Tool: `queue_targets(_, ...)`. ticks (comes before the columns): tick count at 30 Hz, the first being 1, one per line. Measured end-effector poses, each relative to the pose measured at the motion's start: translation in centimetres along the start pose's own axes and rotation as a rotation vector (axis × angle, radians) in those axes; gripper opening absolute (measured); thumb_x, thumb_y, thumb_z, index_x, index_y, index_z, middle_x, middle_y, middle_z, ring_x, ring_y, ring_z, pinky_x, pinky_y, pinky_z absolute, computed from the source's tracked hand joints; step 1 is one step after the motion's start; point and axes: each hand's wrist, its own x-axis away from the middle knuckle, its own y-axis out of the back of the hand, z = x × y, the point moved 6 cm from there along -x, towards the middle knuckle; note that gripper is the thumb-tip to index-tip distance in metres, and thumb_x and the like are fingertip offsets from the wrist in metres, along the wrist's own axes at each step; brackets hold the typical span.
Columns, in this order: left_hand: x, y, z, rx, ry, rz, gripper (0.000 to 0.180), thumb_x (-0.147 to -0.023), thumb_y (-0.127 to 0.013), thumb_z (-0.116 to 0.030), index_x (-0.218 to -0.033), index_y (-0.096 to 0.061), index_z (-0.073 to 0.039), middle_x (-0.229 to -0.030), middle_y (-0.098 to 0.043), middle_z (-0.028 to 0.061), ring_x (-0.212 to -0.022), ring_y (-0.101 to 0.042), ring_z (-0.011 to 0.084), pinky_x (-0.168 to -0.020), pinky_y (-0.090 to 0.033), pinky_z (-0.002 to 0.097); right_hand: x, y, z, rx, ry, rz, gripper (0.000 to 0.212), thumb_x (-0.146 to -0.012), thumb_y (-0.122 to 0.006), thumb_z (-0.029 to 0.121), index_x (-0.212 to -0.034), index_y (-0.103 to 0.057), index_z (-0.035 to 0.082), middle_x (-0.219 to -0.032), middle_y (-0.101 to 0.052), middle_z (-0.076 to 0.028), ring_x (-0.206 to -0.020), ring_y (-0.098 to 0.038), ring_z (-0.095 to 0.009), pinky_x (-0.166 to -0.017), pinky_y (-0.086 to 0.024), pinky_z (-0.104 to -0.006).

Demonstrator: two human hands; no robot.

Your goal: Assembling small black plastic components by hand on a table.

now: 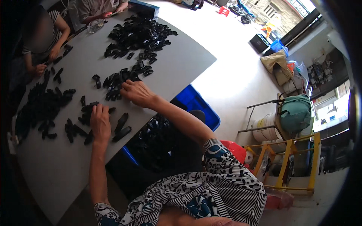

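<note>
Small black plastic parts lie in loose heaps on the pale table (177, 56). My left hand (100, 126) is near the table's front edge, its fingertips closed on a black plastic part (90, 105) beside a small cluster. Farther right, my right hand (138, 94) reaches over a middle pile of black parts (113, 84). Its fingers are curled down at the pile's right side, and what they grip is partly hidden beneath them. Several longer black pieces (121, 133) rest just right of my left wrist.
A big heap of black parts (137, 34) covers the far side; another heap (41, 107) is at left. Two people sit across the table, one with a hand (39, 69) near loose parts. A blue bin (205, 109) holding black parts stands below the front edge.
</note>
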Motion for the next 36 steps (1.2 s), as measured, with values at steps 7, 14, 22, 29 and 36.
queue_targets(7, -0.1, 0.2, -0.2, 0.390, 0.213, -0.026, 0.027, -0.081, -0.067, 0.004, -0.106, -0.058, 0.002, -0.106, -0.064, 0.0188, -0.099, -0.062, 0.0354, -0.081, -0.051, 0.0404, 2.1, 2.6, -0.2, -0.654, -0.271, -0.228, 0.014, -0.083, -0.063, 0.009, -0.097, -0.061, 0.005, -0.094, -0.059, -0.009, -0.091, -0.061, -0.026, -0.071, -0.052, -0.0369)
queue_targets(14, 0.1, -1.7, 2.1, 0.762, 0.222, 0.075, 0.036, -0.085, -0.062, -0.001, -0.121, -0.065, -0.005, -0.102, -0.065, 0.0181, -0.088, -0.065, 0.0285, -0.079, -0.050, 0.0344, 4.6, -2.2, -0.6, -1.228, -0.589, -0.072, 0.012, -0.083, -0.068, 0.004, -0.094, -0.064, 0.003, -0.085, -0.059, -0.003, -0.067, -0.059, -0.011, -0.059, -0.050, -0.0256)
queue_targets(22, -0.8, 0.1, 2.2, 0.568, 0.253, 0.027, 0.020, -0.089, -0.065, -0.009, -0.108, -0.071, -0.004, -0.087, -0.057, 0.0099, -0.076, -0.059, 0.0237, -0.070, -0.048, 0.0350, 3.6, 1.7, 0.5, -0.833, -0.387, -0.033, 0.031, -0.083, -0.065, 0.006, -0.114, -0.066, 0.002, -0.093, -0.064, -0.015, -0.083, -0.064, -0.025, -0.078, -0.051, -0.0349)
queue_targets(29, 1.8, 1.2, 0.3, 0.352, 0.239, 0.148, 0.026, -0.079, -0.075, -0.005, -0.104, -0.067, -0.004, -0.090, -0.058, 0.0104, -0.084, -0.063, 0.0265, -0.074, -0.052, 0.0386, 2.3, 1.1, 1.8, -0.868, -0.598, 0.140, 0.022, -0.084, -0.065, 0.007, -0.103, -0.057, 0.001, -0.095, -0.066, -0.017, -0.085, -0.067, -0.033, -0.074, -0.051, -0.0388)
queue_targets(36, 2.1, 1.2, 0.6, 0.318, 0.199, 0.052, 0.031, -0.081, -0.072, -0.003, -0.111, -0.066, -0.004, -0.092, -0.059, 0.0105, -0.088, -0.065, 0.0284, -0.076, -0.054, 0.0390, 1.3, 2.7, 2.8, -0.592, -0.253, 0.035, 0.023, -0.078, -0.068, 0.005, -0.100, -0.060, 0.005, -0.094, -0.062, -0.011, -0.082, -0.065, -0.030, -0.071, -0.052, -0.0400)
